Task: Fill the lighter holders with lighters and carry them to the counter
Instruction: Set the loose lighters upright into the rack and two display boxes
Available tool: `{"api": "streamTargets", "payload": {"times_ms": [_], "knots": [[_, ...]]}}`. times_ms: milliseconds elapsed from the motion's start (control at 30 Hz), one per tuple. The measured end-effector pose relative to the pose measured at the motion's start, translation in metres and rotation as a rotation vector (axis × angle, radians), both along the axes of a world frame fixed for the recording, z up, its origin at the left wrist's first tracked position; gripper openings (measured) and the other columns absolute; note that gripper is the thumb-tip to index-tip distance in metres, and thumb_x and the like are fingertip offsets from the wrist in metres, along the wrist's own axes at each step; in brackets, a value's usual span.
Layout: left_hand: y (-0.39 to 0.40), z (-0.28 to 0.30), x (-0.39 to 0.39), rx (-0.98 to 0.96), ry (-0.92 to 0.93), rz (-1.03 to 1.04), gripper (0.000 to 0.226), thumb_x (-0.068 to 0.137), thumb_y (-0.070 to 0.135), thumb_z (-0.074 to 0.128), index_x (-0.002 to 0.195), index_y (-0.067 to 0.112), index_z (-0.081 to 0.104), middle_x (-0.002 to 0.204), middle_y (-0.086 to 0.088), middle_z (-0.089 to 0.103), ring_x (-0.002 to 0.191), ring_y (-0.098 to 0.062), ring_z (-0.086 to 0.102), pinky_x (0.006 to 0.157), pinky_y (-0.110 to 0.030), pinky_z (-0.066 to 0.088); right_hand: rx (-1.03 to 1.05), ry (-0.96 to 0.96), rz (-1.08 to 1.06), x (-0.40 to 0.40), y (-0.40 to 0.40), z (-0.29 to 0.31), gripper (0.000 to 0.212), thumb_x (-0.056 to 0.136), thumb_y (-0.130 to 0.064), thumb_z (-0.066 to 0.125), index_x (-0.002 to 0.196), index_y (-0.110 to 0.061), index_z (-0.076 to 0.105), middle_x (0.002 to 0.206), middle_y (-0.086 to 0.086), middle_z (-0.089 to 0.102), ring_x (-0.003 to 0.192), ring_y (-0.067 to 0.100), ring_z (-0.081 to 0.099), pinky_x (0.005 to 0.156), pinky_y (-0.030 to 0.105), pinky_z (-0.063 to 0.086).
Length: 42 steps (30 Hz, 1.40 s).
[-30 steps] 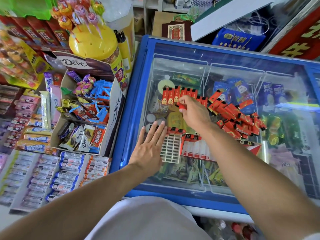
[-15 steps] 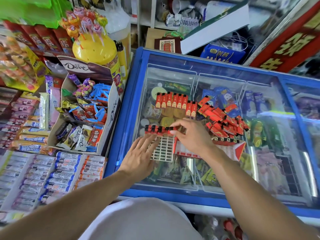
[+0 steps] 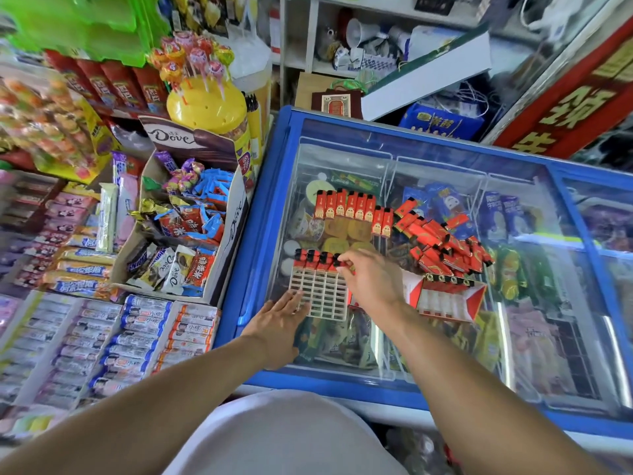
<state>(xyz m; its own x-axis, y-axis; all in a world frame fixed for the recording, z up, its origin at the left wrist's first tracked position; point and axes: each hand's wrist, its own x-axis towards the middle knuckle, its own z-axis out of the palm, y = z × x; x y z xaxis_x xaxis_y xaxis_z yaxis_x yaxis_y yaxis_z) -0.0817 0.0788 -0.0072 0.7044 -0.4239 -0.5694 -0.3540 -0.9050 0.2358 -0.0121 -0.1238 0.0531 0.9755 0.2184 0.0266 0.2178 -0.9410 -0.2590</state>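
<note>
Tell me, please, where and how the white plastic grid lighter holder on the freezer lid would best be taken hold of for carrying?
Probably by the two long side edges of the white plastic grid lighter holder, one hand from each side. It lies flat on the glass freezer lid, and red lighters stand in its far row, so keep it level.

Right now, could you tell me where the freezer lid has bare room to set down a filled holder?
Bare glass on the freezer lid right of the red holder, and along the near edge. Crowded: loose lighter pile, white grid holder under both hands.
</note>
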Motion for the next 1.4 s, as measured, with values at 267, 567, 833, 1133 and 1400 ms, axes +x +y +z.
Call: {"api": "streamTargets", "payload": {"times_ms": [267,567,833,1133,1400], "knots": [[0.0,-0.003,-0.003,-0.008,0.018,0.026,0.097,0.095,0.043,0.059,0.161,0.024,-0.01,0.165,0.003,-0.029,0.152,-0.018,-0.024,0.126,-0.048,0.007,0.022,-0.031,-0.017,-0.001,-0.005,-0.003,0.014,0.093,-0.039,0.069,0.099,-0.029,0.077,0.093,-0.013,0.066,0.085,0.012,0.065,0.065,0.03,0.054],[0.001,-0.004,-0.003,0.001,0.012,0.014,0.098,0.095,0.044,0.059,0.16,0.025,-0.011,0.164,0.003,-0.031,0.151,-0.018,-0.026,0.126,-0.05,0.011,-0.023,-0.023,-0.041,-0.001,-0.002,-0.004,0.013,0.094,-0.036,0.068,0.101,-0.03,0.078,0.091,-0.013,0.065,0.08,0.009,0.063,0.064,0.026,0.052],[0.002,-0.002,-0.004,-0.021,-0.003,0.015,0.093,0.096,0.045,0.057,0.161,0.024,-0.005,0.166,0.002,-0.024,0.153,-0.019,-0.021,0.126,-0.05,0.005,-0.145,0.025,0.032,0.012,-0.001,-0.009,0.044,0.091,-0.049,0.065,0.13,-0.027,0.066,0.126,-0.009,0.066,0.117,0.017,0.051,0.105,0.037,0.038],[-0.012,0.017,0.015,-0.438,-0.43,0.114,0.067,0.089,0.023,0.065,0.152,0.018,0.042,0.164,-0.005,0.029,0.153,-0.024,0.021,0.124,-0.047,0.023,0.064,0.081,-0.024,0.024,-0.011,0.004,0.044,0.093,-0.05,0.062,0.13,-0.027,0.064,0.128,-0.007,0.065,0.123,0.015,0.055,0.11,0.032,0.036],[-0.036,0.034,0.054,-0.117,-0.373,-0.028,0.095,0.099,0.039,0.047,0.156,0.021,-0.026,0.16,-0.003,-0.037,0.148,-0.025,-0.034,0.124,-0.049,-0.011,0.066,0.275,-0.256,0.102,-0.057,-0.008,0.038,0.1,-0.02,0.06,0.139,-0.019,0.059,0.145,0.006,0.056,0.108,0.024,0.065,0.092,0.036,0.053]]}}
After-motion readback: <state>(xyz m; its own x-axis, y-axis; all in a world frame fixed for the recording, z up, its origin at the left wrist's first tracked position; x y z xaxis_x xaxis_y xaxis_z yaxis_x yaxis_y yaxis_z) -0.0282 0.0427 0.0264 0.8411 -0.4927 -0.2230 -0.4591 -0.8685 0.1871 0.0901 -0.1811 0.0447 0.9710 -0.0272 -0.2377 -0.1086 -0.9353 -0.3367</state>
